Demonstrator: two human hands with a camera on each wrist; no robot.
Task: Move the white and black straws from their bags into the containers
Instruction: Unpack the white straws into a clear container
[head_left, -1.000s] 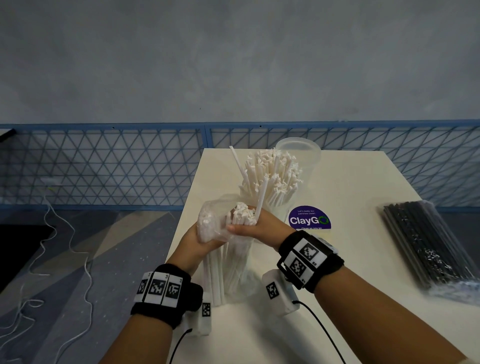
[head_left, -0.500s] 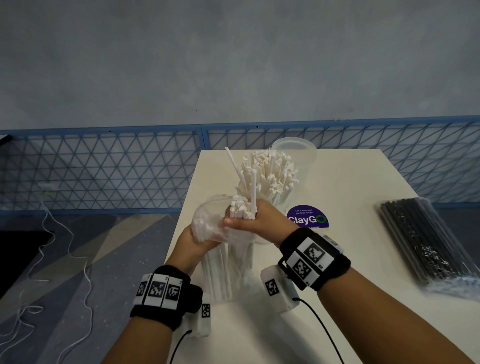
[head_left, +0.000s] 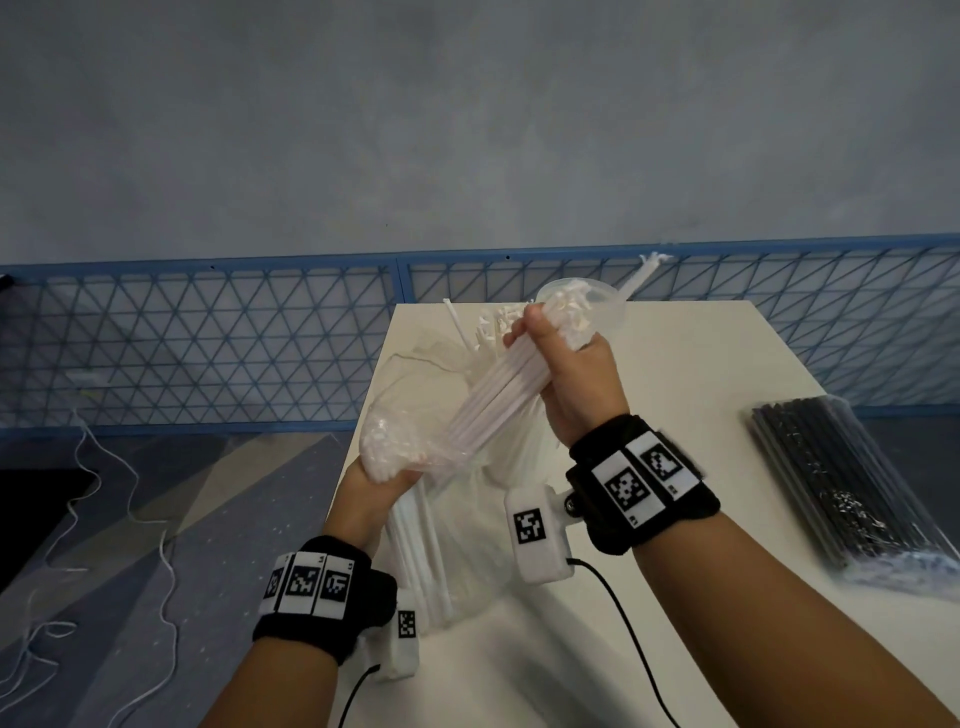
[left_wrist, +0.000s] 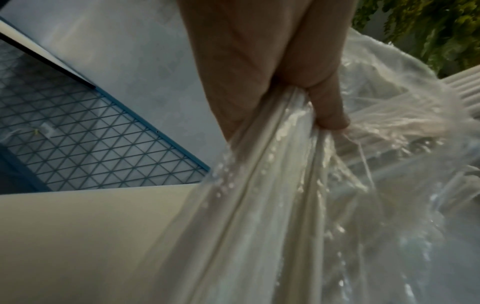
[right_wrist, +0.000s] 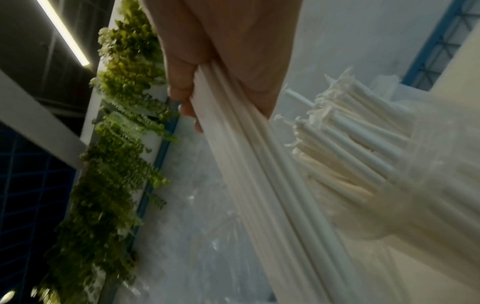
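Note:
My right hand (head_left: 558, 364) grips a bundle of white straws (head_left: 493, 400) near its top end and holds it slanted up to the right; the right wrist view shows the same bundle (right_wrist: 259, 164) in my fingers. Its lower end is still inside the clear plastic bag (head_left: 415, 384), whose crumpled mouth my left hand (head_left: 384, 475) grips. More white straws (head_left: 415, 540) remain in the bag below. Behind my right hand stand white straws in a container (head_left: 488, 330), mostly hidden, and a clear container rim (head_left: 610, 306). The black straws (head_left: 831, 478) lie bagged at the right.
The cream table (head_left: 701, 395) ends at a left edge beside my left wrist, with floor and loose white cables (head_left: 104, 519) below. A blue mesh railing (head_left: 208, 353) runs behind the table. Wrist camera cables (head_left: 623, 634) trail over the near tabletop.
My right hand has pulled the bundle of white straws up and to the right, most of the way out of the bag. My left hand still grips the bag, now lower relative to the right.

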